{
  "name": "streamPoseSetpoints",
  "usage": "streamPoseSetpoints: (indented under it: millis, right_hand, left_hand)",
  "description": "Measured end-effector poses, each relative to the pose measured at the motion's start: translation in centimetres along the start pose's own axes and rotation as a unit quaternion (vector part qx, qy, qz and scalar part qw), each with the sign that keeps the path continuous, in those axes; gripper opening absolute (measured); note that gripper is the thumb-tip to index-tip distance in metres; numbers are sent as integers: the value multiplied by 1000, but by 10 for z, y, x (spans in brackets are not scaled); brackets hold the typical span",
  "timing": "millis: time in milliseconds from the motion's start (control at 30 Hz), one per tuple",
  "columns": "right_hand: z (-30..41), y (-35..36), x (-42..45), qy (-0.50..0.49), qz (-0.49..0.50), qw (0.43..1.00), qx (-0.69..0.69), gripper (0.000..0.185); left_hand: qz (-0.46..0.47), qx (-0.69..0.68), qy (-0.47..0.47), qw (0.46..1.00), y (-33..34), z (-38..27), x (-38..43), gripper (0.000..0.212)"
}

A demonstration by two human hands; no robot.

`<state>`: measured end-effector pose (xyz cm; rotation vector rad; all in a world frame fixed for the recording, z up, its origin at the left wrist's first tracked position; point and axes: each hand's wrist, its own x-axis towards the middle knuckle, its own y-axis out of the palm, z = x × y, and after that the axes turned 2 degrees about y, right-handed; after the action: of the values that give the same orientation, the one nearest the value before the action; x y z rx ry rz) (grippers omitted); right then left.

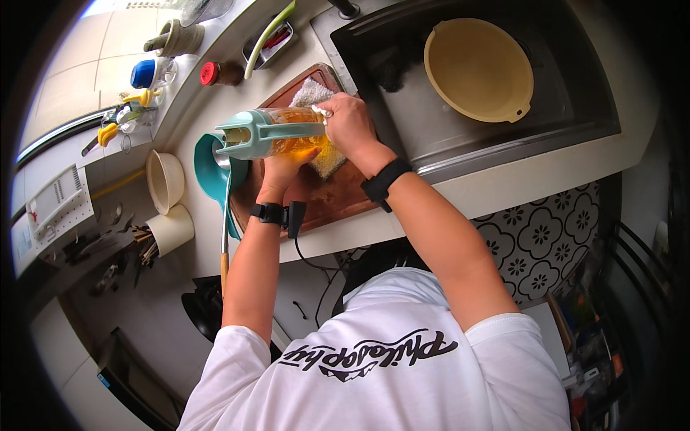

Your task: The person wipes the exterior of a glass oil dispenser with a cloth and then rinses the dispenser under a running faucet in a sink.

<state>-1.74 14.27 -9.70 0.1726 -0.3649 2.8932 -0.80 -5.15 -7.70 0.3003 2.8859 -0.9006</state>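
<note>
A glass oil dispenser [294, 145] with a pale teal handle and spout cap lies tilted on its side, orange-yellow liquid within. From beneath, my left hand [285, 168] grips its body. My right hand [350, 121] pinches a small white wad [322, 111], perhaps tissue or cloth, against the end away from the cap. Below them, a grey-white textured cloth [312, 92] rests on a brown cutting board [323, 202]. Near the spout stands a teal long-handled scoop [204, 172]. A metal ladle [227, 215] with a wooden handle rests in it.
A beige basin [480, 70] sits in the dark sink [571, 108] at right. Behind the board are a red-lidded jar [218, 74] and a metal tray [269, 54] holding a green stalk. At left are a cream colander [166, 182] and a chopstick holder [172, 230]. A cable [318, 266] hangs before me.
</note>
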Motion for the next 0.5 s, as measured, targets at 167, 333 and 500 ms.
streamPoseSetpoints:
  millis: [167, 333, 500]
  right_hand:
    - [12, -6, -33, 99, 27, 995, 1, 17]
    - [6, 3, -9, 22, -46, 998, 29, 19]
    - [5, -11, -40, 77, 48, 996, 8, 21]
  left_hand:
    - [-8, -40, 48, 998, 6, 6, 0, 67]
    - [-52, -70, 66, 994, 19, -1, -3, 68]
    - [-88, -119, 78, 986, 29, -5, -5, 67]
